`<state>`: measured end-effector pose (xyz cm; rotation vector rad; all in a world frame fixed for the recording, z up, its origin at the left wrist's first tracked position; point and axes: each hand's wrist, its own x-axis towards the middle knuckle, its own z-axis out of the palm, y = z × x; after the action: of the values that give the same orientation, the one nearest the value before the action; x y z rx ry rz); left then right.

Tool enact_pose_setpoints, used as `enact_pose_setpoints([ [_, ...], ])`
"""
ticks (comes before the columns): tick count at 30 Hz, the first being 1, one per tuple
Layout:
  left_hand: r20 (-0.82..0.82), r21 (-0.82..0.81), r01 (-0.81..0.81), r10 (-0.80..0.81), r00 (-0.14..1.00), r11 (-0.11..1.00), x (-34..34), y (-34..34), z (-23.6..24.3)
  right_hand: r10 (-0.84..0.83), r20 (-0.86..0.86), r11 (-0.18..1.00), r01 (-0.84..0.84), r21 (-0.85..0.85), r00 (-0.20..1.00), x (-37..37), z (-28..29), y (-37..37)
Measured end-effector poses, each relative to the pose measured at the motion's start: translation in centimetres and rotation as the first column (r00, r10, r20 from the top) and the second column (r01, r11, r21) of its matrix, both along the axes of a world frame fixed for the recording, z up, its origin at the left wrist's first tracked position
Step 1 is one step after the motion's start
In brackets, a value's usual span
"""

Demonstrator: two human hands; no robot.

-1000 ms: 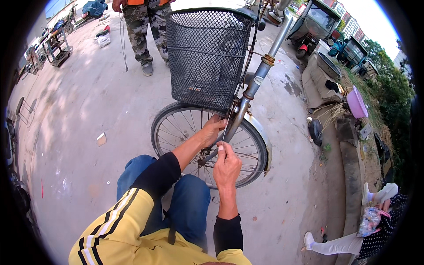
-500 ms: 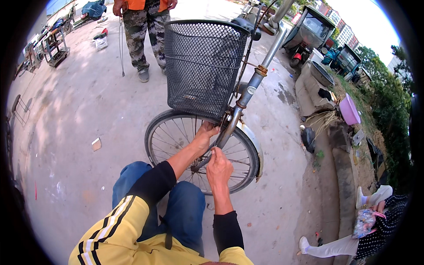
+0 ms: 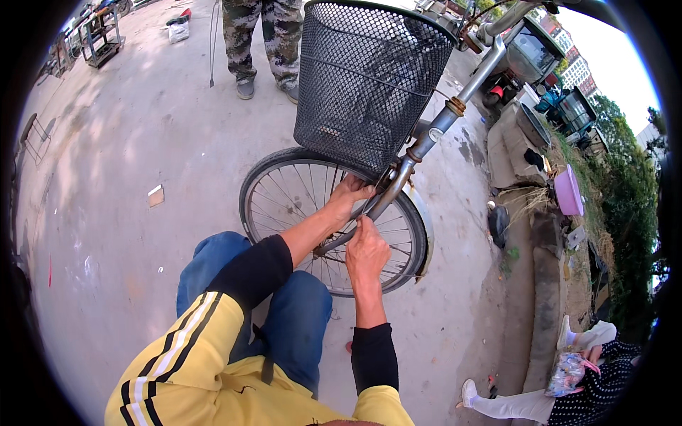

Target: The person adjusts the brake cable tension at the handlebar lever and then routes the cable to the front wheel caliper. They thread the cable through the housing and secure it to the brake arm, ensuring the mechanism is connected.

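Note:
A bicycle's front wheel (image 3: 247,193) stands before me beneath a black wire mesh basket (image 3: 366,89). My left hand (image 3: 347,197) reaches under the basket to the upper part of the grey front fork (image 3: 401,181). Its fingers are bent and pressed together, with the tips partly hidden by the fork. Just below, my right hand (image 3: 368,248) is closed in a pinch beside the fork leg, over the spokes. Something thin seems to run between the two hands, too small to name. A pale, rusty mudguard (image 3: 424,220) curves along the wheel's right side.
A person in camouflage trousers (image 3: 273,35) stands beyond the basket. At the lower right, another person in a dotted garment (image 3: 593,380) holds a clear bag (image 3: 566,374). A stone kerb (image 3: 545,298), a purple basin (image 3: 567,190) and parked three-wheelers (image 3: 529,53) line the right side.
The view has tilted and shifted, so the basket sits higher and farther right. Both hands remain at the fork, and the handlebar end has swung further into view.

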<state>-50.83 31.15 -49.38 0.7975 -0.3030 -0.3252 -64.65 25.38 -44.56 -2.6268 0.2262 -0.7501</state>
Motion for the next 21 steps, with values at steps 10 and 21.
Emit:
enact_pose_setpoints([
  [10,-0.050,0.004,0.023,-0.023,0.998,1.000,-0.7,0.4,1.1,-0.014,-0.028,1.000,0.015,0.018,1.000,0.5,0.0,0.9],
  [21,-0.032,-0.002,-0.019,0.019,0.999,1.000,-0.8,0.3,1.3,-0.003,0.023,0.998,0.002,0.060,1.000,-1.2,0.5,1.6],
])
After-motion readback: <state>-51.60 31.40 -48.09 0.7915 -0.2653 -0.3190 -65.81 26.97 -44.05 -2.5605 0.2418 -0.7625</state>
